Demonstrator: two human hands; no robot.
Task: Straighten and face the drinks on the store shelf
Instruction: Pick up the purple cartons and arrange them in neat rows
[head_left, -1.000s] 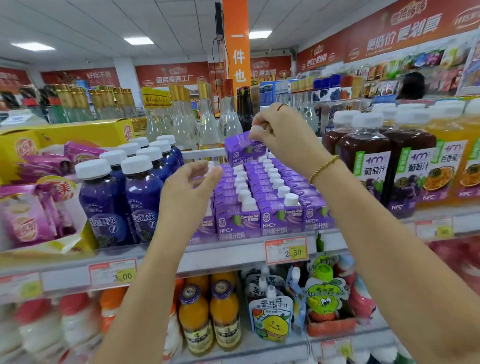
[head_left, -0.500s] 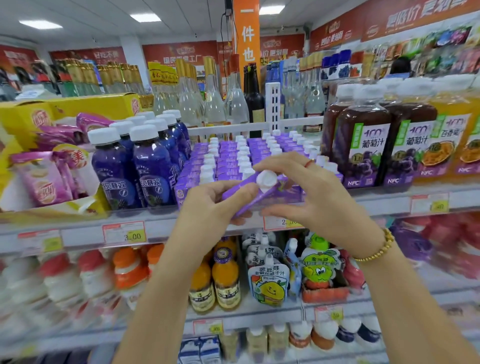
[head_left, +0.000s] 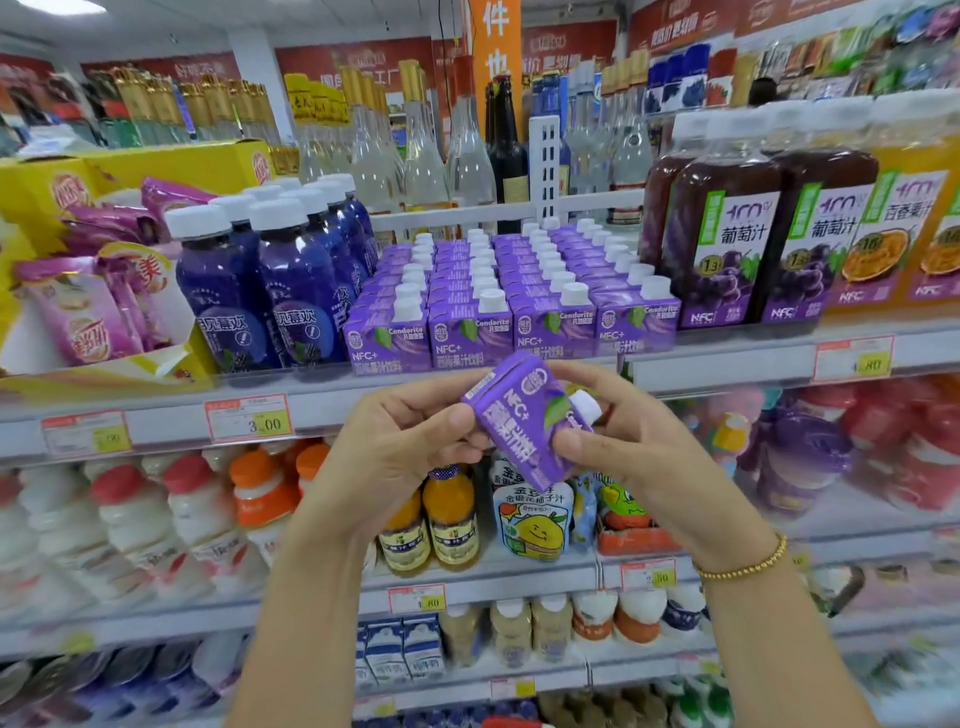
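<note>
A small purple juice carton (head_left: 524, 418) with a white cap is tilted in front of the shelf edge, cap pointing right. My left hand (head_left: 402, 441) grips its left side and my right hand (head_left: 618, 431) grips its right side near the cap. Behind it, on the shelf (head_left: 311, 400), several rows of the same purple cartons (head_left: 511, 291) stand upright with their labels facing out.
Blue bottles (head_left: 270, 280) stand left of the cartons and dark grape juice bottles (head_left: 727, 234) stand right. A yellow box of pink packets (head_left: 78, 291) sits far left. Lower shelves hold orange juice bottles (head_left: 449, 514), pouches and white yoghurt drinks.
The carton was lifted from the top of the rows at the back, brought down in front of the shelf edge, and turned in both hands so its label faces me.
</note>
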